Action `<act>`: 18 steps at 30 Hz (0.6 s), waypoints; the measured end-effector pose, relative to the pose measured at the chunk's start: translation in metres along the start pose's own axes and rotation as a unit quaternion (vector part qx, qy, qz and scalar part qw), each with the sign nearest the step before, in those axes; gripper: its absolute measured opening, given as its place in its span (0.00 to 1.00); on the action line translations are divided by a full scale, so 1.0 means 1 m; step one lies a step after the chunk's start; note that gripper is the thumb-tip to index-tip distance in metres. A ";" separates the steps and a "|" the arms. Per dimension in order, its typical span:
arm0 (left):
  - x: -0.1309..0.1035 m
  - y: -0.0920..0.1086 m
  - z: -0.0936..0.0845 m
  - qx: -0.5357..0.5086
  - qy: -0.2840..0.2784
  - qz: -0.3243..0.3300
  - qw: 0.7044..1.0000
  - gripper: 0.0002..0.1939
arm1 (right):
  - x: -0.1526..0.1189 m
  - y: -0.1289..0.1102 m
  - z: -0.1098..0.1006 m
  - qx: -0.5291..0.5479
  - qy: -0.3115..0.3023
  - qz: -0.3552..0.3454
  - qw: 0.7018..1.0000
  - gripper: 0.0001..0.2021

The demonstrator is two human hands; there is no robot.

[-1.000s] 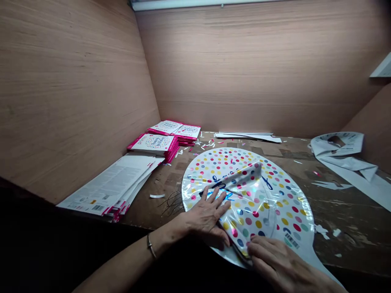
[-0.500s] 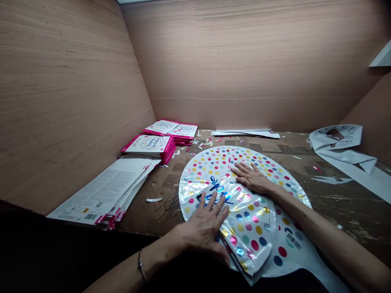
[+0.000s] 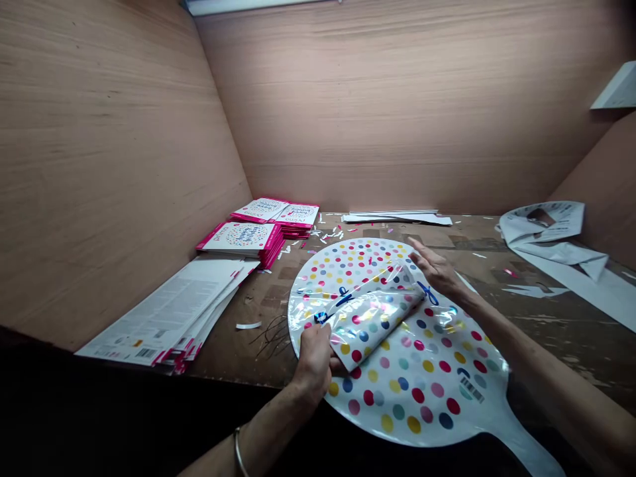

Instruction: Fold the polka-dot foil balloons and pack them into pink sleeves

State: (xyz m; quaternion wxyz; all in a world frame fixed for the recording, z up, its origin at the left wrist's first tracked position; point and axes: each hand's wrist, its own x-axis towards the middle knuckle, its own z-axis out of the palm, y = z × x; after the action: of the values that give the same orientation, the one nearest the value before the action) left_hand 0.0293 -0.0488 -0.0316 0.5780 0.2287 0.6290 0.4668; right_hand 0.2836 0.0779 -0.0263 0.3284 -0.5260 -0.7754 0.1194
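A flat white foil balloon (image 3: 397, 397) with multicoloured dots lies on the bench, its tail toward the lower right. Part of it is folded over into a slanting flap (image 3: 377, 318), and bits of shiny blue lettering show beside the fold. My left hand (image 3: 314, 358) is closed on the lower left end of this flap, thumb on top. At the upper right edge of the balloon my right hand (image 3: 440, 273) rests on its side with fingers stretched out, close to the flap's far end. A barcode (image 3: 471, 389) sits near the tail.
Stacks of pink-edged printed cards (image 3: 241, 238) stand at the back left, with a fanned pile of card sheets (image 3: 163, 311) in front. White strips (image 3: 397, 217) lie along the back panel (image 3: 387, 119). Paper scraps and a crumpled backing sheet (image 3: 551, 245) are on the right.
Both hands lay flat on a larger folded section before. My left hand now grips the flap's end, the folded part has become narrower, and my right hand has moved up and right.
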 end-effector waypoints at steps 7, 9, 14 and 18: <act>-0.009 -0.001 0.007 -0.071 -0.001 -0.051 0.996 0.05 | -0.076 -0.081 0.024 -0.109 -0.080 -0.346 0.928 0.21; -0.015 0.001 0.004 -0.049 -0.023 -0.044 0.998 0.07 | -0.081 -0.092 0.037 -0.110 -0.160 -0.340 0.920 0.18; -0.024 0.036 -0.011 0.152 -0.015 0.347 0.925 0.19 | -0.073 -0.091 0.034 0.071 -0.272 -0.293 0.914 0.16; 0.001 0.062 -0.006 0.263 -0.383 0.293 0.835 0.27 | -0.076 -0.076 0.027 0.395 -0.305 0.003 0.867 0.06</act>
State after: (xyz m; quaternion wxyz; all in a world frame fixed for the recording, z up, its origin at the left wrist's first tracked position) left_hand 0.0082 -0.0212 0.0201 0.5271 0.7064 0.3595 0.3065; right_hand 0.2275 -0.0179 -0.0356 0.2553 -0.2919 -0.7238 0.5707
